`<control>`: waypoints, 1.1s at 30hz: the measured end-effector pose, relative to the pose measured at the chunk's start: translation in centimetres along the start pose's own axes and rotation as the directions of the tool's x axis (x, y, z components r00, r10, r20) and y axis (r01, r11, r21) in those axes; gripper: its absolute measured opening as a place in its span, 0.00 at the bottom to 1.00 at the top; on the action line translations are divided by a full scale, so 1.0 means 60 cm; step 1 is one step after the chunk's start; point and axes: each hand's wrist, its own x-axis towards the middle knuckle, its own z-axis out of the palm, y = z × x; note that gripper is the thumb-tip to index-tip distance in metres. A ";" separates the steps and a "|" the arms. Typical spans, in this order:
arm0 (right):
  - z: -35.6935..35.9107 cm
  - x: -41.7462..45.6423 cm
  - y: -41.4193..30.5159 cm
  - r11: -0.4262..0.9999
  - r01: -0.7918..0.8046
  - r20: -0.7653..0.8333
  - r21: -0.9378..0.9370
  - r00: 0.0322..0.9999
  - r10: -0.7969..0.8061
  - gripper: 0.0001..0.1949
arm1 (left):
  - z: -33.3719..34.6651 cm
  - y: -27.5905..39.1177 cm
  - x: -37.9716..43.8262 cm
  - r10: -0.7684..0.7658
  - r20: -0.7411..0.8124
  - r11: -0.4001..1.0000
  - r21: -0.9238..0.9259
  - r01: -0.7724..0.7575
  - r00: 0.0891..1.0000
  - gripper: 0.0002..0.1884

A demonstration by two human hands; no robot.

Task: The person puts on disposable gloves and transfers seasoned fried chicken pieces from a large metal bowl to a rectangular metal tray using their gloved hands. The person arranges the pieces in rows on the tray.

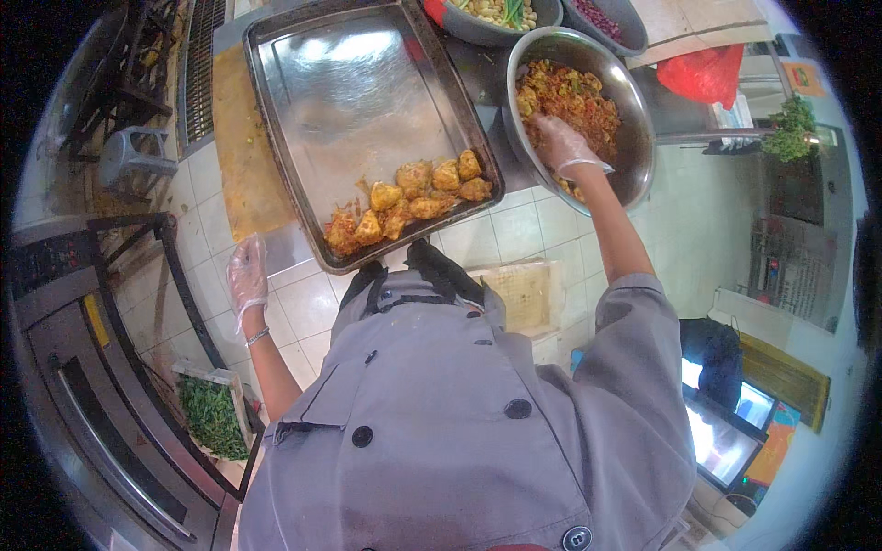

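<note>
My right hand, in a clear plastic glove, reaches into a large steel bowl and touches the seasoned meat pieces in red-orange paste; its fingertips are partly lost among the food. To the bowl's left lies a dark-rimmed metal baking tray. Several coated meat pieces are lined up along the tray's near edge. My left hand, gloved too, hangs just left of the tray's near left corner, near the counter's edge, with its fingers curled and nothing seen in it.
Behind the steel bowl stand a grey bowl of pale peeled cloves and a grey bowl of small red-purple pieces. A red plastic bag is at right. A stained yellowish sheet lies left of the tray. An oven stands at lower left.
</note>
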 end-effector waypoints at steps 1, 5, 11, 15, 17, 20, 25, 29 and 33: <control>0.012 0.011 -0.003 0.999 -0.034 0.062 -0.038 0.997 0.036 0.22 | 0.003 0.022 -0.007 0.016 0.007 0.997 0.071 -0.017 1.000 0.25; 0.036 0.035 0.007 0.982 0.044 0.140 -0.182 0.990 -0.018 0.25 | 0.025 0.085 -0.032 -0.079 -0.013 0.992 0.100 0.080 0.997 0.24; 0.027 0.055 0.009 0.963 0.094 0.106 -0.254 0.992 -0.069 0.17 | 0.082 0.086 -0.038 -0.003 -0.035 0.994 0.108 0.007 0.999 0.22; -0.004 0.065 0.025 0.979 -0.077 0.134 0.189 0.990 0.052 0.17 | 0.100 0.139 -0.052 0.017 -0.042 0.988 0.153 -0.011 0.999 0.20; -0.010 0.066 0.048 0.569 -0.278 0.227 0.774 0.960 0.162 0.27 | 0.090 0.150 -0.057 -0.005 -0.065 0.986 0.164 0.015 0.998 0.19; -0.045 0.067 0.048 -0.362 -0.205 0.184 0.909 0.979 -0.093 0.33 | 0.084 0.139 -0.053 -0.028 -0.121 0.987 0.157 0.047 0.992 0.18; -0.118 0.079 -0.077 -0.669 -0.237 -0.005 0.704 0.941 -0.338 0.35 | 0.058 0.150 -0.064 -0.089 -0.183 0.989 0.100 0.109 0.979 0.19; -0.084 0.108 -0.213 0.069 -0.279 0.287 0.958 0.911 -0.296 0.28 | 0.045 0.125 -0.077 -0.024 -0.214 0.975 0.210 0.070 0.977 0.24; -0.024 0.111 -0.359 0.766 0.291 0.152 0.573 0.881 -0.449 0.24 | 0.040 0.115 -0.086 -0.109 -0.182 0.987 0.095 0.127 0.977 0.22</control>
